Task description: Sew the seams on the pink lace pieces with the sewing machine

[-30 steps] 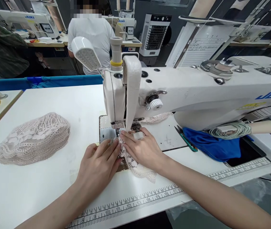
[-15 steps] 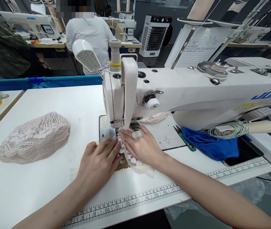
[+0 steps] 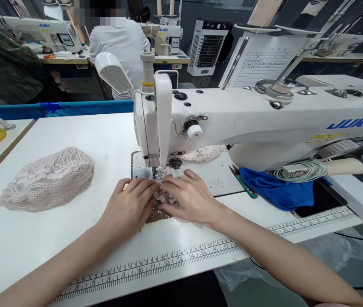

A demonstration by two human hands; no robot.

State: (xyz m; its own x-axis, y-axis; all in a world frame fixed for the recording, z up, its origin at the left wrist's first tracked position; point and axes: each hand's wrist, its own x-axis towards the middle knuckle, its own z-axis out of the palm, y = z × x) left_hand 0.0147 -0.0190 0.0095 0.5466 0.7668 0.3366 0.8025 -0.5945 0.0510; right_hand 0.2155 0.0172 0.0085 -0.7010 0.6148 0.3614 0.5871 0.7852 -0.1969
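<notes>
A piece of pale lace (image 3: 167, 198) lies under the head of a white sewing machine (image 3: 251, 123), around the presser foot. My left hand (image 3: 129, 201) is at its left edge, fingers bent and pressed together on the lace by the needle plate (image 3: 140, 171). From the right, my right hand (image 3: 194, 197) grips the same lace between thumb and fingers. Both sets of fingertips nearly meet just in front of the foot. The needle and most of the seam are hidden. Another part or piece of lace (image 3: 205, 153) shows behind the machine head.
A stack of lace pieces (image 3: 50, 179) lies on the left of the table. At right are green-handled thread snips (image 3: 244, 182), a blue cloth (image 3: 271, 189), a dark phone (image 3: 323, 198) and a coiled cord (image 3: 303, 172). A ruler strip (image 3: 171, 264) runs along the front edge. A person sits beyond.
My left hand's fingers have bent in, and my right thumb and fingers have gathered the lace. The lace's front edge has drawn nearer the foot. The view has shifted slightly.
</notes>
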